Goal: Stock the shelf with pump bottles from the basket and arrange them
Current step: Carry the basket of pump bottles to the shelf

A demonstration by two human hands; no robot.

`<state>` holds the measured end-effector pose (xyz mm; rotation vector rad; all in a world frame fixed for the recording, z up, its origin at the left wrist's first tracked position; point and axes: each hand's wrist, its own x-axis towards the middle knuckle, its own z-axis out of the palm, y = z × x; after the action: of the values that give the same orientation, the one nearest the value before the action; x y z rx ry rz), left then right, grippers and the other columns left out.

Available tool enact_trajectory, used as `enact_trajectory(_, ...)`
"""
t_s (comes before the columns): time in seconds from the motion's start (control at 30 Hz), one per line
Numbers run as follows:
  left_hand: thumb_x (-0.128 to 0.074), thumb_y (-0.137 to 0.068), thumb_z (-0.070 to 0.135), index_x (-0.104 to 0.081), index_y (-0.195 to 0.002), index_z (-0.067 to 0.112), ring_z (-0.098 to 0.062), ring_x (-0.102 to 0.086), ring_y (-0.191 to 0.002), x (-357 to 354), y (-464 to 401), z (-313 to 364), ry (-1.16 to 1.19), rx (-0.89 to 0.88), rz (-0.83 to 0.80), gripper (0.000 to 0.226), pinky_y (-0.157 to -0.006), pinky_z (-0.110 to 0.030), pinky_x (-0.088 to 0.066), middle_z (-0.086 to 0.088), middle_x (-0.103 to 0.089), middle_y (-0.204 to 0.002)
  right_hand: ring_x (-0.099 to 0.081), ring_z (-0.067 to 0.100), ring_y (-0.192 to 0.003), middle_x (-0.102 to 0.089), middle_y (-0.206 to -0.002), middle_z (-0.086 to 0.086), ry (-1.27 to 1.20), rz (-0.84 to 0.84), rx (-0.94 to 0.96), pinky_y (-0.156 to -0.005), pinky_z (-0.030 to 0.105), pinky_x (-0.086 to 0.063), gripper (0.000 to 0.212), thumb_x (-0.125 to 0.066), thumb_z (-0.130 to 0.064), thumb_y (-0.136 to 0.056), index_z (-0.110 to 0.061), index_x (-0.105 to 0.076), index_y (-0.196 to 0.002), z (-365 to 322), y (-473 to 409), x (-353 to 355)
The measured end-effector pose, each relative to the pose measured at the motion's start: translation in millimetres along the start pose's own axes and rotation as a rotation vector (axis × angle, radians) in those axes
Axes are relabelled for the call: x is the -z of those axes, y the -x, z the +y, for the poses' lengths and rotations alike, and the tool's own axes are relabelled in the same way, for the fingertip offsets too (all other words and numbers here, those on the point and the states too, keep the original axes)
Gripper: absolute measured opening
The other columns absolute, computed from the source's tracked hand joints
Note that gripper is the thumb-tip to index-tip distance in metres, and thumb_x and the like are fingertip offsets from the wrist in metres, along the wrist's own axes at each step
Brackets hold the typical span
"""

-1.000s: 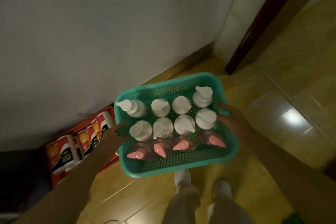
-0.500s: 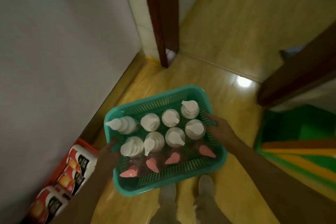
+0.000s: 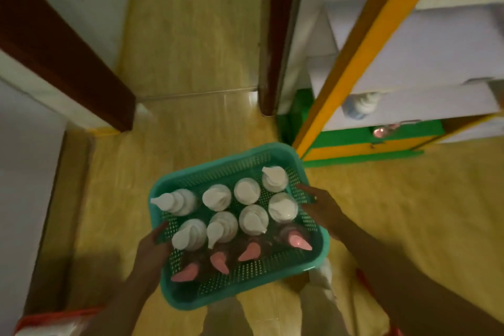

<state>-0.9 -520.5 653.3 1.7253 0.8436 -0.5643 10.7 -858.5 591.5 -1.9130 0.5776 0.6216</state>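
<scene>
A person holds a teal plastic basket with little holes (image 3: 272, 285) out in front, above a shiny yellow tile floor (image 3: 191, 35). The left hand (image 3: 152, 251) is closed around the basket's left rim, with the fingers curled over the edge. The right hand (image 3: 321, 207) is closed on the right rim, with the fingers lying along the side wall. Inside the basket stand 8 bottles with white pump tops (image 3: 246, 191), in 2 rows of 4, packed close and touching. In the row nearest the person are 4 darker bottles with pink pump tops (image 3: 249, 251), and their spouts point different ways. To the right of the basket stands a white shelf with a yellow post and a green base (image 3: 362, 43). On that shelf, well apart from the basket, a pale bottle with a white pump (image 3: 360, 103) is blurred, and lower down a small pink thing (image 3: 383, 129) is too blurry to tell. A dark brown door frame (image 3: 272, 35) stands just left of the shelf. The person's light trousers (image 3: 226, 319) show under the basket. A red and white pack (image 3: 51, 324) sits on the floor at the bottom left.
</scene>
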Motion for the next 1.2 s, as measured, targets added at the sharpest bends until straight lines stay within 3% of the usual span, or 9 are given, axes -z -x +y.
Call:
enact_trajectory(0.1, -0.048, -0.087, -0.01, -0.044, -0.136, 0.005, -0.021, -0.056, -0.079, -58.4, -0.5, 1.2, -0.08, -0.047, 0.016, 0.051, -0.07, -0.033, -0.047, -0.023, -0.054, -0.128, -0.051, 0.018, -0.094, -0.059, -0.128, 0.016, -0.023, -0.009, -0.015, -0.083, 0.033, -0.043, 0.053, -0.061, -0.008, -0.081, -0.019, -0.052, -0.132, 34.9, 1.3, 56.1)
enact_trajectory(0.17, -0.046, -0.089, -0.01, -0.043, -0.137, 0.003, -0.026, -0.057, -0.088, -91.5, 1.1, 0.6, -0.082, -0.034, -0.004, 0.049, -0.075, -0.039, -0.047, -0.025, -0.052, -0.13, -0.054, 0.02, -0.099, -0.057, -0.131, 0.014, -0.021, -0.002, -0.014, -0.088, 0.037, -0.046, 0.056, -0.06, -0.006, -0.079, -0.02, -0.052, -0.133, 54.9, 2.1, 88.2)
enact_trajectory(0.27, -0.048, -0.089, -0.009, -0.044, -0.136, 0.002, -0.035, -0.058, -0.097, -127.7, 4.0, 6.1, -0.022, 0.017, -0.002, 0.048, -0.083, -0.045, -0.046, -0.029, -0.051, -0.131, -0.057, 0.023, -0.104, -0.055, -0.128, 0.004, 0.001, -0.002, -0.04, -0.078, 0.026, -0.049, 0.054, -0.061, -0.002, -0.082, -0.016, -0.051, -0.133, 66.0, 1.4, 127.8)
enact_trajectory(0.43, -0.048, -0.088, -0.01, -0.044, -0.135, 0.002, -0.032, -0.057, -0.093, -169.2, -9.9, 14.9, 0.012, 0.032, -0.025, 0.049, -0.084, -0.044, -0.046, -0.022, -0.055, -0.124, -0.056, 0.02, -0.1, -0.055, -0.132, 0.01, 0.006, 0.025, -0.077, -0.073, 0.027, -0.045, 0.058, -0.066, -0.007, -0.082, -0.016, -0.049, -0.136, 87.8, -13.2, 163.1)
enact_trajectory(0.67, -0.054, -0.086, -0.008, -0.048, -0.133, 0.007, -0.036, -0.06, -0.1, -205.0, -28.6, 31.5, 0.01, 0.019, -0.053, 0.05, -0.087, -0.046, -0.049, -0.022, -0.056, -0.126, -0.059, 0.028, -0.11, -0.056, -0.126, 0.003, 0.041, 0.046, -0.093, -0.096, 0.047, -0.049, 0.054, -0.067, -0.01, -0.082, -0.019, -0.051, -0.133, 110.6, -28.8, 192.9)
enact_trajectory(0.87, -0.053, -0.085, -0.01, -0.048, -0.133, 0.008, -0.037, -0.061, -0.098, -248.7, -27.4, 25.3, 0.074, 0.065, -0.05, 0.052, -0.087, -0.049, -0.051, -0.021, -0.058, -0.123, -0.062, 0.032, -0.103, -0.06, -0.113, 0.01, 0.171, -0.023, -0.043, -0.09, 0.05, -0.052, 0.047, -0.061, -0.011, -0.087, -0.021, -0.051, -0.132, 133.9, -57.1, 239.0)
enact_trajectory(0.97, -0.053, -0.083, -0.014, -0.048, -0.133, 0.006, -0.037, -0.061, -0.094, -295.3, -22.6, 12.8, 0.083, 0.105, -0.001, 0.055, -0.084, -0.049, -0.051, -0.023, -0.059, -0.121, -0.063, 0.028, -0.101, -0.064, -0.115, 0.009, 0.13, -0.107, -0.024, -0.091, 0.049, -0.052, 0.035, -0.06, -0.011, -0.089, -0.027, -0.057, -0.119, 173.5, -82.8, 276.7)
enact_trajectory(1.1, -0.049, -0.078, -0.02, -0.049, -0.134, 0.011, -0.035, -0.055, -0.109, -367.4, -20.4, -13.5, 0.002, 0.095, 0.062, 0.064, -0.096, -0.051, -0.045, -0.015, -0.052, -0.131, -0.062, 0.027, -0.105, -0.064, -0.115, 0.012, 0.089, -0.227, -0.005, -0.095, 0.043, -0.05, 0.026, -0.056, -0.009, -0.091, -0.015, -0.059, -0.116, 228.7, -121.8, 324.2)
enact_trajectory(1.2, -0.058, -0.079, -0.009, -0.053, -0.131, 0.028, -0.029, -0.056, -0.115, -400.8, -36.7, -45.7, -0.071, 0.128, -0.014, 0.064, -0.096, -0.046, -0.047, -0.007, -0.053, -0.132, -0.063, 0.015, -0.1, -0.065, -0.105, -0.008, 0.033, -0.241, -0.006, -0.091, 0.037, -0.052, 0.034, -0.058, -0.008, -0.089, -0.035, -0.057, -0.109, 263.6, -140.2, 347.8)
